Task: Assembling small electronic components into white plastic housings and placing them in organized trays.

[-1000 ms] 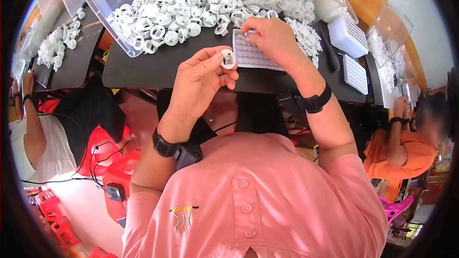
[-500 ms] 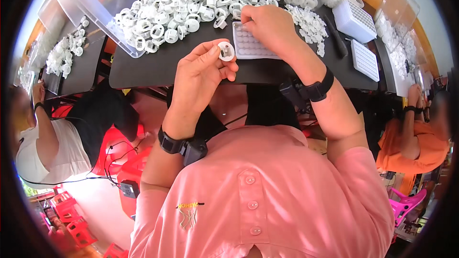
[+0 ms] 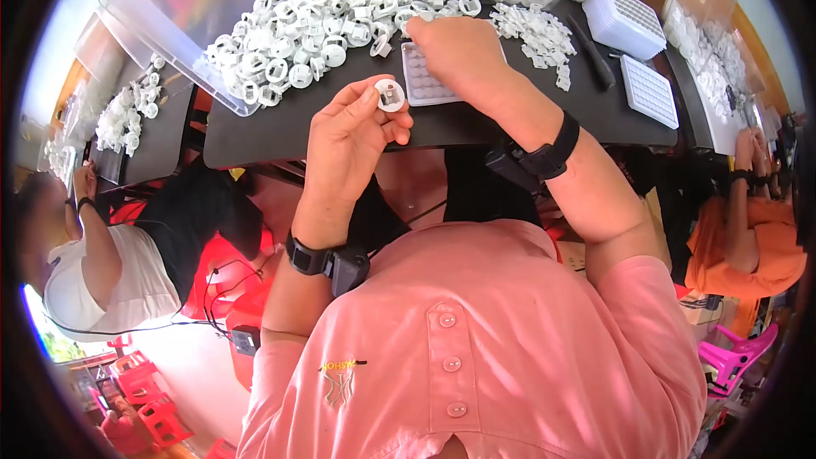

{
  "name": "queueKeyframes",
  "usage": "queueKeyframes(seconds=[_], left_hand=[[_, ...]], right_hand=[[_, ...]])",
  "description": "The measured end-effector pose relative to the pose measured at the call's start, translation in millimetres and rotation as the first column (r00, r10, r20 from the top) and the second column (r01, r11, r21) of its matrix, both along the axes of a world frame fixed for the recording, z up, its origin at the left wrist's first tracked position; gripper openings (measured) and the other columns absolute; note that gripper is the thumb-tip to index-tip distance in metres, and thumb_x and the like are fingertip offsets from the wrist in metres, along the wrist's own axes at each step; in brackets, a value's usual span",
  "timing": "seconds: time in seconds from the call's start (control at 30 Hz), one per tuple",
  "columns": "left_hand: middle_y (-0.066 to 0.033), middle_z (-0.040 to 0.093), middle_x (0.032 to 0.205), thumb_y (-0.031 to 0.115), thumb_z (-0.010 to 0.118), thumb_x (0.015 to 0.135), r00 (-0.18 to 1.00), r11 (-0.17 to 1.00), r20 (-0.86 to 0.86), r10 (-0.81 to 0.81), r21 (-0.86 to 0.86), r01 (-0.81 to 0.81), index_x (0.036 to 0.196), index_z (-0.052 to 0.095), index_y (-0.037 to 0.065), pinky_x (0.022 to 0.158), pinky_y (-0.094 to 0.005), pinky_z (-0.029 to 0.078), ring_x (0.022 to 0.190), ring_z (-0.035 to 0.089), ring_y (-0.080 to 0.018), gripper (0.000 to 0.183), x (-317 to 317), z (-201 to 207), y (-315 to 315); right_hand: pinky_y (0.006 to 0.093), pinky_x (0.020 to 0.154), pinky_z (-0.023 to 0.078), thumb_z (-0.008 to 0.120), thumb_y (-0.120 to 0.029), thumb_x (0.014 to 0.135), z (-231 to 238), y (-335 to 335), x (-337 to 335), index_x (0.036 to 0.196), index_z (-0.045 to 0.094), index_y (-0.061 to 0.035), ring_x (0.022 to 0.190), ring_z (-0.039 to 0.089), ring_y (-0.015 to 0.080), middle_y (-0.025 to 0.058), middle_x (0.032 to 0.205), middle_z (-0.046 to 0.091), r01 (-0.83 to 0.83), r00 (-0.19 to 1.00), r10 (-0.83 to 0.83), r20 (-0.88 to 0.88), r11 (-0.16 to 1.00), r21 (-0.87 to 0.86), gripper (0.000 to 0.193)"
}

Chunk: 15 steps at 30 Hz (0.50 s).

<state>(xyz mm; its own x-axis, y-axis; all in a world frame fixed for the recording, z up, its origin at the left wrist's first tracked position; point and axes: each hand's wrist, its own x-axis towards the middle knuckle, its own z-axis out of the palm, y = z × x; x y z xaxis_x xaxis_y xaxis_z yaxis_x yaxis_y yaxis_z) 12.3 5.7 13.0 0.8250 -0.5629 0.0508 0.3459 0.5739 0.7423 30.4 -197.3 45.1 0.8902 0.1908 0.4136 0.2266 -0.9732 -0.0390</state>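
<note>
My left hand point(image 3: 344, 140) pinches a round white plastic piece point(image 3: 390, 96) between thumb and fingers, in front of the table's near edge. The piece has a small rectangular opening in its face. Over the far left corner of a white tray with rows of small round pockets point(image 3: 421, 78) is my right hand point(image 3: 463, 53), palm down. Its fingers are bent together, and their tips are mostly hidden behind the hand, so anything between them does not show. A big heap of similar white round pieces point(image 3: 314, 21) lies beyond my left hand.
Smaller white parts point(image 3: 535, 38) are piled right of the tray, beside a dark-handled tool point(image 3: 593, 55). Stacked white trays point(image 3: 625, 21) and a single tray point(image 3: 648, 92) stand farther right. A clear plastic bin point(image 3: 183, 42) lies at left. People work at both sides.
My right hand has shifted a little left, toward the tray's far left corner. My left hand still holds the round piece, now slightly turned. The whole view has moved slightly.
</note>
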Motion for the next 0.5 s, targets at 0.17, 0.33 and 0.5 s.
queueKeyframes(seconds=[0.17,0.33,0.5], left_hand=[[-0.0185,0.065,0.099,0.017,0.058,0.100,1.000,1.000,0.003,-0.004,0.007,0.004,0.119,0.057,-0.007,0.070,-0.0369,0.051,0.084,0.065,-0.0266,0.030,-1,0,1],[-0.0185,0.065,0.099,0.017,0.058,0.100,1.000,1.000,0.019,-0.001,0.021,0.000,0.119,0.058,-0.007,0.070,-0.0368,0.051,0.084,0.065,-0.0264,0.030,-1,0,-1],[-0.0188,0.066,0.099,0.017,0.057,0.101,1.000,1.000,0.031,0.007,0.022,-0.008,0.119,0.058,-0.007,0.070,-0.0370,0.052,0.083,0.066,-0.0265,0.029,0,-1,0]], right_hand=[[0.0459,0.059,0.051,0.061,-0.007,0.079,-2,4,-1,0.094,0.059,-0.0083,0.075,0.069,0.0340,0.0123,0.075,0.068,0.034,0.999,-0.033,-0.014,0.999,0.019,0.015],[0.0457,0.060,0.051,0.059,-0.007,0.080,0,-9,-2,0.091,0.061,-0.0088,0.076,0.068,0.0334,0.0123,0.077,0.068,-0.027,1.000,0.028,-0.010,0.997,0.070,0.011],[0.0464,0.061,0.050,0.058,-0.006,0.081,-1,-2,1,0.090,0.061,-0.0090,0.076,0.068,0.0334,0.0126,0.077,0.067,0.008,1.000,-0.008,-0.025,0.999,0.035,0.010]])
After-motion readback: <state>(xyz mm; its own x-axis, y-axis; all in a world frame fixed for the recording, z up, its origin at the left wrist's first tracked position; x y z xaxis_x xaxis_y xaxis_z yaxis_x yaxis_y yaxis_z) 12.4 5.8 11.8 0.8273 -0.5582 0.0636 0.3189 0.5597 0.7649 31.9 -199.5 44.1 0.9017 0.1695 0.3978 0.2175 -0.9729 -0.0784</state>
